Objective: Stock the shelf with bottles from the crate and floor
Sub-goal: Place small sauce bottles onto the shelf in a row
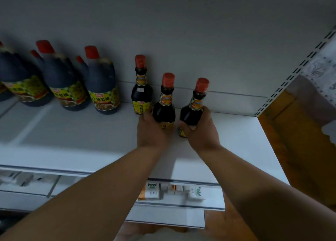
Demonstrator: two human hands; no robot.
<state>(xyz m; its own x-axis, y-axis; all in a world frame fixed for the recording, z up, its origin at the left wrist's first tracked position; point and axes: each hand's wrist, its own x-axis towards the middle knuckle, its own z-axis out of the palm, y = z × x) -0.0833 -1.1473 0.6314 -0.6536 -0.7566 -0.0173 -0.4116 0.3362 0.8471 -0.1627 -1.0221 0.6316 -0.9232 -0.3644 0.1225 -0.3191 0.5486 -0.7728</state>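
Your left hand (151, 130) and right hand (201, 130) each wrap a small bottle, left bottle (163, 108) and right bottle (192, 111), standing on the shelf (236, 140); one (141, 90) stands beyond, more may remain unseen.

The scene is seen from a single head-worn camera, aimed forward and down. The white shelf (227, 131) is viewed closely, at arm's reach. Wide-angle bending is seen at the edges.

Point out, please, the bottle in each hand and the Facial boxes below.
Left-hand bottle (164, 106), head view, dark shoulder.
Right-hand bottle (190, 114), head view, dark shoulder.
Facial boxes (152, 190), head view, left box's front.
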